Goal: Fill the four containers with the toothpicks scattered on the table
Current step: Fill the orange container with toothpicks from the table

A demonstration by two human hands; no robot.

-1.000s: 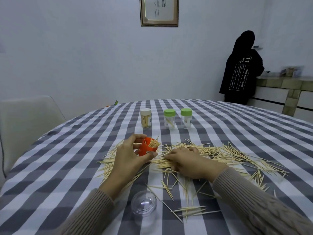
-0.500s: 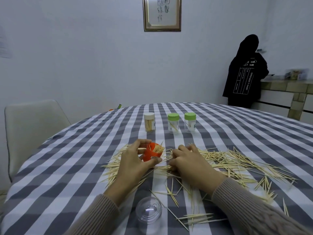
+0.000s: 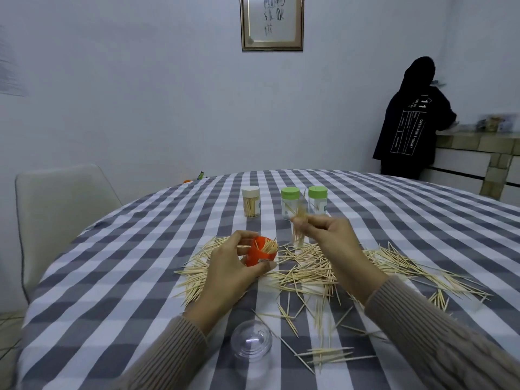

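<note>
My left hand grips an orange container, tilted to the right and partly filled with toothpicks. My right hand is raised above the table and pinches a blurred bunch of toothpicks just right of the container's mouth. A wide heap of loose toothpicks lies on the checked tablecloth under and around both hands. Farther back stand a white-lidded container full of toothpicks and two green-lidded containers holding few.
A clear domed lid sits near the front edge. A pale chair stands at the table's left. A person in a black hooded top stands at a counter at the back right. More loose toothpicks lie near me.
My right hand has lifted off the heap with a bunch of toothpicks and risen beside the orange container. The left hand keeps holding the container in place.
</note>
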